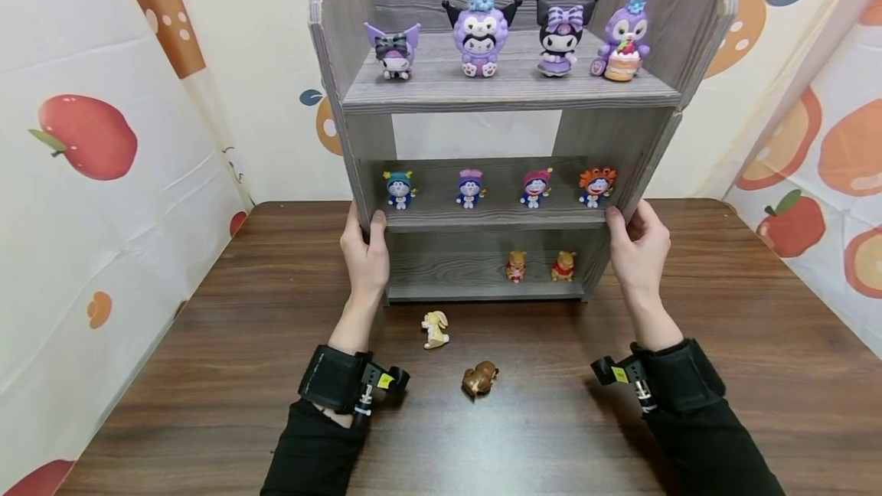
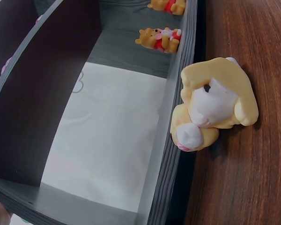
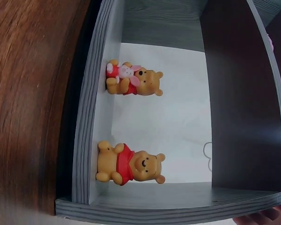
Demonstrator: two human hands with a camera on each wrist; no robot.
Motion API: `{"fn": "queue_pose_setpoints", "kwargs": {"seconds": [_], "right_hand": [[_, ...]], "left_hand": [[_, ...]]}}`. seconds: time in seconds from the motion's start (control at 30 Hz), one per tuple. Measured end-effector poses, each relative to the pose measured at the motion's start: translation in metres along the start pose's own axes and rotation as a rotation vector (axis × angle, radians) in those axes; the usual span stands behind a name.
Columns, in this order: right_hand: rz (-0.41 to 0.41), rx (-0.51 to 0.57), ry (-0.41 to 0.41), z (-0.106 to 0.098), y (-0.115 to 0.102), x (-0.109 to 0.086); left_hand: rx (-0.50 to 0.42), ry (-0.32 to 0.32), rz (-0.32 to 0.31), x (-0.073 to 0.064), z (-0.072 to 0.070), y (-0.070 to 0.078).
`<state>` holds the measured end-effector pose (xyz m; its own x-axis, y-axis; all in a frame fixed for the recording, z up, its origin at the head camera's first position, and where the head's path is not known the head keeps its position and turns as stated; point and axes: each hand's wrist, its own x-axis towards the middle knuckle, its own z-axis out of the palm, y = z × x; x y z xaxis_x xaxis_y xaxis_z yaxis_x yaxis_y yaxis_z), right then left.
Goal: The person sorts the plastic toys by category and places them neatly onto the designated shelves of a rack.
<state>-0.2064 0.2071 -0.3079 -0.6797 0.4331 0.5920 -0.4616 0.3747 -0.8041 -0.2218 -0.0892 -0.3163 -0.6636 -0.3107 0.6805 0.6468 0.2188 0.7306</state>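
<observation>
A grey wood-grain display shelf (image 1: pixel 482 219) with three levels stands on the table. My left hand (image 1: pixel 366 260) grips its left side panel, thumb at the front. On the opposite panel, my right hand (image 1: pixel 638 251) holds the edge, also thumb forward. Two yellow bear figurines in red, one (image 3: pixel 129 164) alone and one (image 3: pixel 136 80) hugging a small pink figure, stand on the right of the bottom level. In front of the shelf lie a cream long-eared rabbit figurine (image 1: pixel 435 330) and a brown figurine (image 1: pixel 480 379), its face hidden.
Several small figurines in blue outfits (image 1: pixel 470 188) line the middle level. Several purple figurines, including a bunny-eared one (image 1: pixel 480 29), stand on top. Fruit-print cloth (image 1: pixel 89 251) hangs at the back and sides. The brown wooden table (image 1: pixel 227 373) extends around the shelf.
</observation>
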Motion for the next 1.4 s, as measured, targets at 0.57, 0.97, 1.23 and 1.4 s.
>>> {"fn": "queue_pose_setpoints", "kwargs": {"seconds": [0.57,0.97,1.23,1.4], "right_hand": [[0.008,-0.016,0.007,0.001,-0.010,-0.004],[0.004,-0.027,0.009,-0.001,0.012,0.003],[0.013,-0.036,0.008,-0.001,0.020,0.006],[0.016,-0.031,0.005,0.000,0.016,0.003]], "left_hand": [[-0.018,0.113,0.205,0.009,-0.004,0.023],[-0.163,0.156,0.568,-0.002,0.005,0.076],[-0.155,-0.280,0.523,-0.029,0.014,0.098],[0.026,-0.703,0.374,-0.052,0.023,0.096]]}}
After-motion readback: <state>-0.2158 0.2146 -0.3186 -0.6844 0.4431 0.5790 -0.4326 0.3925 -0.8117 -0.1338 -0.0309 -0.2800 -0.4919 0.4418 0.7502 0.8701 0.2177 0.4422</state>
